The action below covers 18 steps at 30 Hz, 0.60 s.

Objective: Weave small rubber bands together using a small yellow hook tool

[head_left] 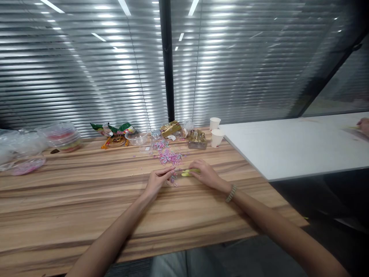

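Note:
My right hand (204, 174) grips yellow tweezers (186, 173), their tips pointing left toward my other hand. The fingers of my left hand (158, 180) are pinched together just above the wood. Whatever they hold is too small to name. Close by, under and beside these fingertips, lie a few small pink and pale-blue link-like pieces (173, 181); I cannot tell whether they are joined. Beyond both hands spreads a loose pile of similar pink, purple and bluish pieces (170, 157). More of them spill around a clear jar (157, 137) behind the pile.
Along the table's back stand two paper cups (217, 138), a gold wrapper (170, 129), a clear bowl (136, 137) and green snack packets (115, 129). Stacked plastic containers (63, 137) sit at left. A white table (282, 146) adjoins at right, where another person's hand (364, 125) shows.

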Available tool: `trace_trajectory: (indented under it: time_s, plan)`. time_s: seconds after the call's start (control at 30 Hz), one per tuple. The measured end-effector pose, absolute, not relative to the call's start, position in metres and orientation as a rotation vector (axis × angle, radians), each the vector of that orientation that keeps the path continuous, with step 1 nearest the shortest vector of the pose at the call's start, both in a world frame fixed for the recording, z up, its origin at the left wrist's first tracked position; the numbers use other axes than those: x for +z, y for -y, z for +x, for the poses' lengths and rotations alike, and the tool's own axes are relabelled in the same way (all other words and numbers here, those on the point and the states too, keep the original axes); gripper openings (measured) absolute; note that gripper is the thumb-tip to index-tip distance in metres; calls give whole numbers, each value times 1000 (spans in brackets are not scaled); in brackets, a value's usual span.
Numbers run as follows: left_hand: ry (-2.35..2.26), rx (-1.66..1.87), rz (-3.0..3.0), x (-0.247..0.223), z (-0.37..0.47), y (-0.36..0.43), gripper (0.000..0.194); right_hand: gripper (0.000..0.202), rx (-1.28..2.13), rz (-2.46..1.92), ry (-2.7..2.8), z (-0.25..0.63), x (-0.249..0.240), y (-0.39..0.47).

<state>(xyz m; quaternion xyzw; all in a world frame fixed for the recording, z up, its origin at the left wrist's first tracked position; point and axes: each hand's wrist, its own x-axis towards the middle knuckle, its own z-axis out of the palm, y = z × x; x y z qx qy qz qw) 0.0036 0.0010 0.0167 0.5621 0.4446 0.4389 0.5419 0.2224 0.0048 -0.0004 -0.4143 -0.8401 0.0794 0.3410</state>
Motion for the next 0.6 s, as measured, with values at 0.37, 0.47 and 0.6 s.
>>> trace_trajectory:
  time_s: [0.37,0.47,0.6]
  plan:
    - [-1141,1184,1338,14,1,-5,37,15,55,-1111,2352,227,-2,-5]
    - [-1152,1166,1341,13,0,-6,35,14,42,-1102,2349,225,-2,-5]
    - [-1159,1175,1356,13,0,-6,34,12,38,-1102,2360,225,-6,-7]
